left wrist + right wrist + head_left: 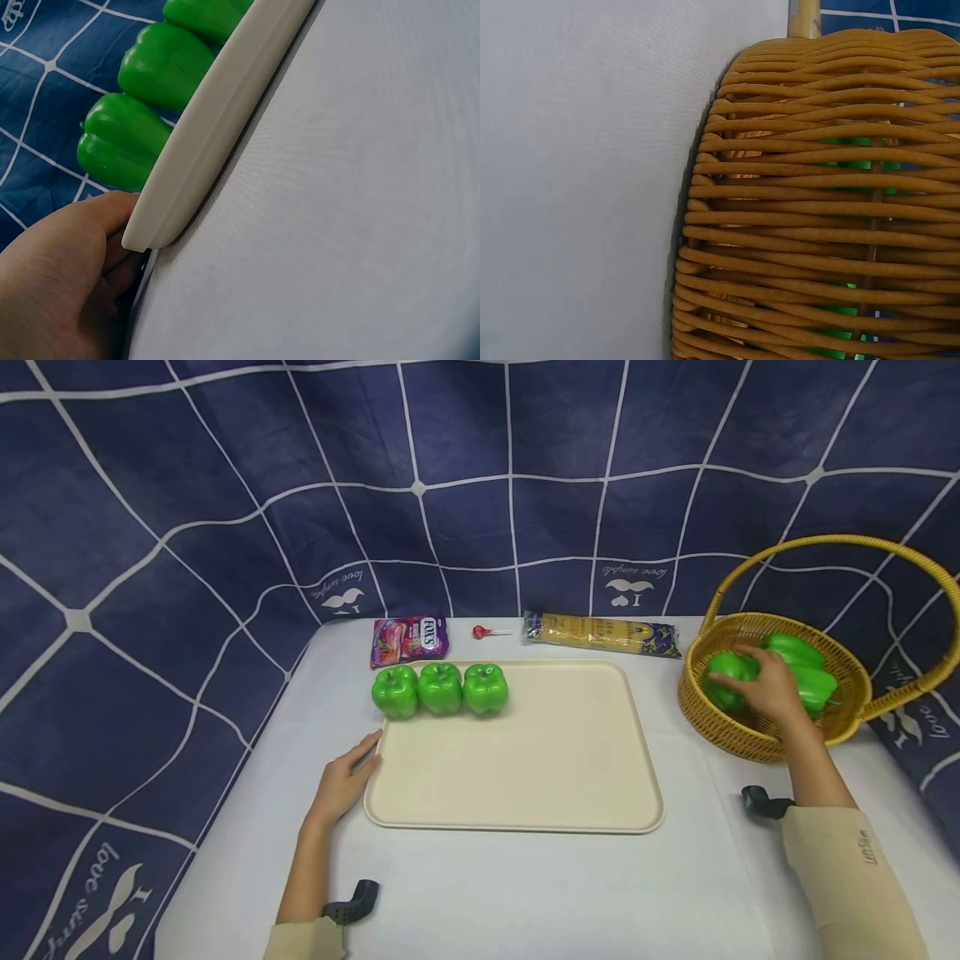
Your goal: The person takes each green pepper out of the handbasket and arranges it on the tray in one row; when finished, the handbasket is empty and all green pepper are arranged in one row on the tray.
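Inside the wicker basket [701, 718], my right hand [772, 687] holds a green bell pepper [723, 695], thumb and fingers curved round it. More green peppers [797, 652] lie beside that hand. The basket's woven side fills much of the right wrist view, with the hand itself hidden there. My left hand [341, 783] rests at the left rim of a cream tray [525, 768], its fingers relaxed along the edge. Three green bell peppers [441, 689] stand in a row at the tray's far left corner; the left wrist view shows them behind the raised rim.
Behind the tray lie a purple candy bag [408, 639], a red lollipop [483, 632] and a long pasta packet [600, 633]. The basket's tall handle [840, 539] arches over its opening. A dark blue patterned cloth [465, 527] hangs behind the white table [525, 893].
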Tool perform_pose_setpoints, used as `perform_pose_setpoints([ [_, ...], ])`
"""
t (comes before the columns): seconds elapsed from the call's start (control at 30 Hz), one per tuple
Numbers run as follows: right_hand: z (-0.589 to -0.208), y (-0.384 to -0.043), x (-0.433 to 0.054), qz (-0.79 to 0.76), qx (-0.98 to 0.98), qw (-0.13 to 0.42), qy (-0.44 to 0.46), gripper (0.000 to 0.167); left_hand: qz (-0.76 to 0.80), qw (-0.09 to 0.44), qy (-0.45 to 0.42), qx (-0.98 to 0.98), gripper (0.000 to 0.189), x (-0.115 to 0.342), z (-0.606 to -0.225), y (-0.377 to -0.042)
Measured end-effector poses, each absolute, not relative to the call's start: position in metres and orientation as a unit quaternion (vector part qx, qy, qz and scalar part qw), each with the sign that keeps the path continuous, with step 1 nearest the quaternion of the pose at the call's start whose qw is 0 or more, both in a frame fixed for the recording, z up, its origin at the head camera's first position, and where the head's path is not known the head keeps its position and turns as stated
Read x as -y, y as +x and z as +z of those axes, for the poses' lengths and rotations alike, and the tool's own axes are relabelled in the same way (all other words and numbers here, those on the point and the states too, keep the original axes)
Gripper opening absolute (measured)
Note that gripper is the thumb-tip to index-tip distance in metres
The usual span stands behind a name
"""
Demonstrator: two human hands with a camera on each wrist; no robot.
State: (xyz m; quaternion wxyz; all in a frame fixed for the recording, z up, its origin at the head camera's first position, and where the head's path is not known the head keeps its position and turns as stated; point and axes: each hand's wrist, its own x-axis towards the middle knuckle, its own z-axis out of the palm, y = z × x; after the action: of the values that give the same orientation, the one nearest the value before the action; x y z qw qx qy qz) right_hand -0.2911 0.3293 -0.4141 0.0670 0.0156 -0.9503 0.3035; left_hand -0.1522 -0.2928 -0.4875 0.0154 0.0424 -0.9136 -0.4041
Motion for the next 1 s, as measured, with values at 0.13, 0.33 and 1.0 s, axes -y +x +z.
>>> perform_pose_setpoints([
  [0.13, -0.4169, -0.2916, -0.3279, 0.302, 0.950, 0.068, 0.036, 0.075, -0.403, 0.013, 0.044, 0.914, 0.047, 0.2931, -0.4870, -0.1518],
  [0.33, -0.4187, -0.2922, -0.3300, 0.295, 0.953, 0.059, 0.038, 0.077, -0.404, 0.015, 0.041, 0.914, 0.047, 0.2933, -0.4869, -0.1517],
  [1.0, -0.4130, -0.2856, -0.3325, 0.246, 0.969, 0.011, -0.020, 0.100, -0.409, 0.013, 0.041, 0.912, 0.046, 0.2934, -0.4879, -0.1530],
])
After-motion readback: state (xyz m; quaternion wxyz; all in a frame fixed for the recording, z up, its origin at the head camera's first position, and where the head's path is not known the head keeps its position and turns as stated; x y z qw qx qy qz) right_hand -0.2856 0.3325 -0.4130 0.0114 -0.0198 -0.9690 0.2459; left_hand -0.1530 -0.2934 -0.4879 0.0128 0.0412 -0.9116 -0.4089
